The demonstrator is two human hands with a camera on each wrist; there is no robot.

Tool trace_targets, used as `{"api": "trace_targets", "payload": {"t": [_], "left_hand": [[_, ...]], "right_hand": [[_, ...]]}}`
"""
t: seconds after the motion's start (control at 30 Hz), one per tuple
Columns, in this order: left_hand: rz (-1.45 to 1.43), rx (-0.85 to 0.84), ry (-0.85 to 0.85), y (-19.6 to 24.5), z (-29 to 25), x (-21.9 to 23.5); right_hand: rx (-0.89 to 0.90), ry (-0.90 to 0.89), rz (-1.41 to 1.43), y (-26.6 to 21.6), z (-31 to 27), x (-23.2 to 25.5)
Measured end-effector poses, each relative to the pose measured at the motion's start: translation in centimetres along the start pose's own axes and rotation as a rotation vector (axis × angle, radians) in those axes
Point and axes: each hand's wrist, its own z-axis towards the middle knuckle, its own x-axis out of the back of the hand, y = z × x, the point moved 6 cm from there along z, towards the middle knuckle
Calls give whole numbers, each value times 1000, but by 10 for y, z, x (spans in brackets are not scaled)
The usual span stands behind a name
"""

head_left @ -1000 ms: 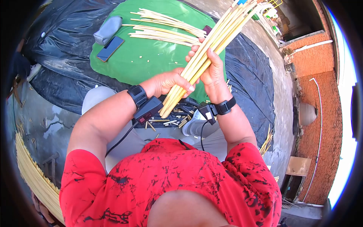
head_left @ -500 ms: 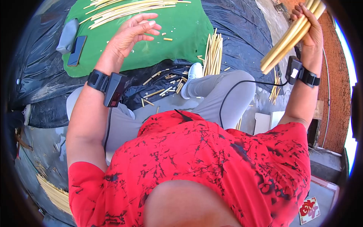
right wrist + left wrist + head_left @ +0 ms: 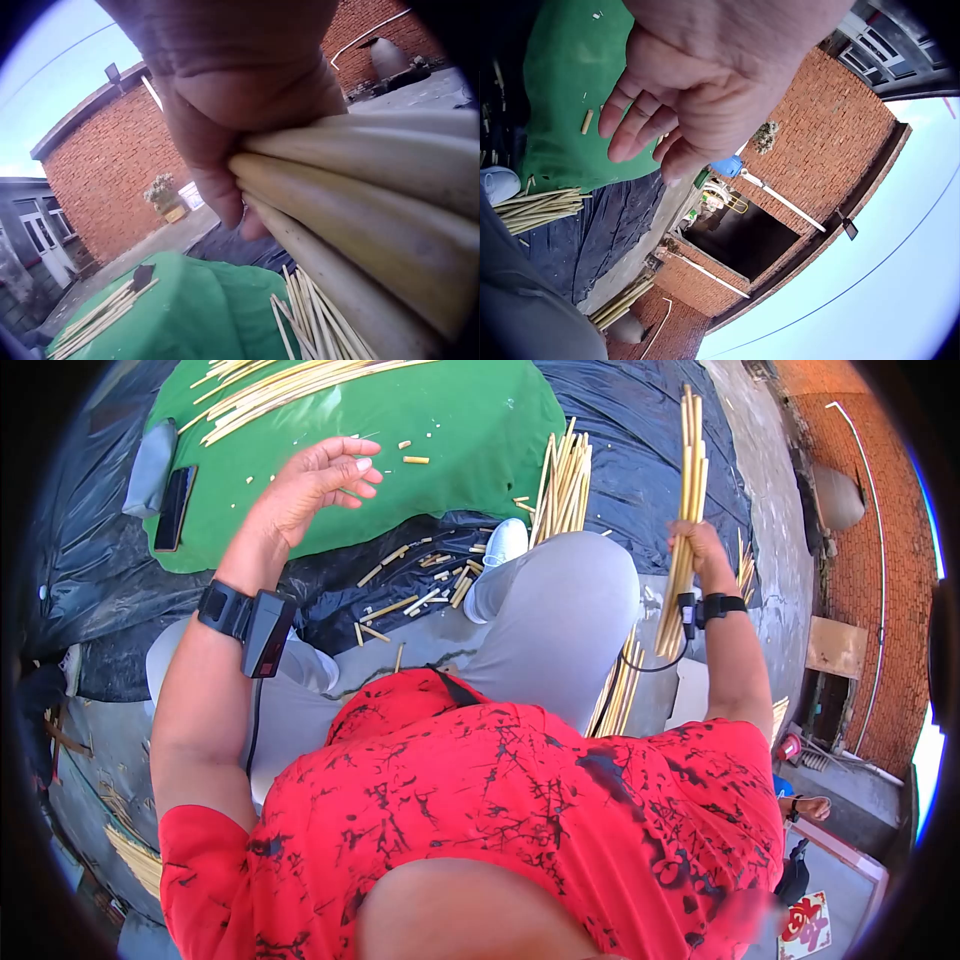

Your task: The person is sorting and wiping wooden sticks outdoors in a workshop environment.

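Observation:
My right hand point(image 3: 708, 548) grips a bundle of long pale-yellow sticks point(image 3: 691, 470), held out to the right of my knee. In the right wrist view the thick stick ends point(image 3: 352, 199) run from the curled fingers toward the camera. My left hand point(image 3: 312, 485) hovers over the green cloth point(image 3: 470, 450), its fingers loosely bent and holding nothing. The left wrist view shows the same hand point(image 3: 697, 97) with the fingers apart. Below and ahead of it, more sticks point(image 3: 290, 398) lie in rows on the cloth.
A pile of sticks point(image 3: 565, 480) leans at the cloth's right edge, by my shoe point(image 3: 505, 545). Cut stubs point(image 3: 425, 600) litter the black sheet. A phone point(image 3: 175, 508) and a grey pouch point(image 3: 152, 468) lie at the cloth's left. More sticks point(image 3: 622, 690) lie beside my right leg.
My left hand has let go of the bundle and moved left over the cloth. My right hand carried the bundle out to the right, then lower, where it now stands more upright.

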Motion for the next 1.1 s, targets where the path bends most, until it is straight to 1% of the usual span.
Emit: {"api": "trace_targets", "payload": {"t": [0.03, 0.07, 0.1, 0.17, 0.23, 0.3, 0.33, 0.37, 0.43, 0.57, 0.6, 0.63, 0.7, 0.73, 0.77, 0.83, 0.87, 0.93, 0.97, 1.0, 1.07, 1.1], "left_hand": [[-1, 31, 10, -5, 2, 0], [1, 60, 20, -8, 5, 1], [1, 34, 22, 5, -12, 3], [-10, 85, 48, 3, -10, 6], [-18, 104, 89, 4, -7, 9], [-25, 115, 128, 6, -7, 13], [-34, 123, 146, 7, -8, 17], [-43, 132, 167, 6, -6, 20], [-47, 151, 193, 3, -6, 23], [-63, 179, 242, 0, -7, 32], [-64, 189, 242, -1, -6, 32], [-63, 193, 248, -1, -6, 33], [-71, 196, 256, -3, -6, 32], [-69, 192, 264, -2, -7, 32], [-65, 184, 273, -1, -7, 32], [-65, 171, 272, 1, -10, 33], [-60, 159, 267, 2, -12, 33], [-72, 133, 286, 6, -17, 35], [-79, 114, 312, 9, -21, 38], [-80, 103, 320, 11, -23, 40], [-109, 61, 370, 14, -28, 45], [-117, 45, 400, 13, -28, 48]], "right_hand": [[-24, -39, -2, 28, 18, -21], [-36, -31, -40, 51, 33, -41], [-21, -7, -79, 58, 24, -53], [-61, -13, -42, 96, 53, -87], [-117, -29, -65, 117, 72, -115], [-142, -58, -4, 135, 97, -134], [-140, -10, -18, 140, 106, -139], [-144, -22, -23, 144, 119, -146], [-121, 40, -144, 152, 140, -152], [-138, 9, -294, 175, 175, -152], [-82, 56, -384, 177, 178, -152], [-90, 54, -390, 184, 177, -150], [-19, 8, -368, 189, 178, -150], [22, 174, -434, 194, 178, -143], [27, 173, -439, 192, 181, -133], [-98, -35, -515, 189, 174, -122], [-145, 51, -409, 156, 136, -115], [-82, 52, -323, 136, 123, -91], [-82, 9, -277, 121, 118, -78], [-82, -38, -234, 93, 106, -68], [80, -84, -220, 19, 76, -53], [130, -109, -270, -19, 62, -47]]}}
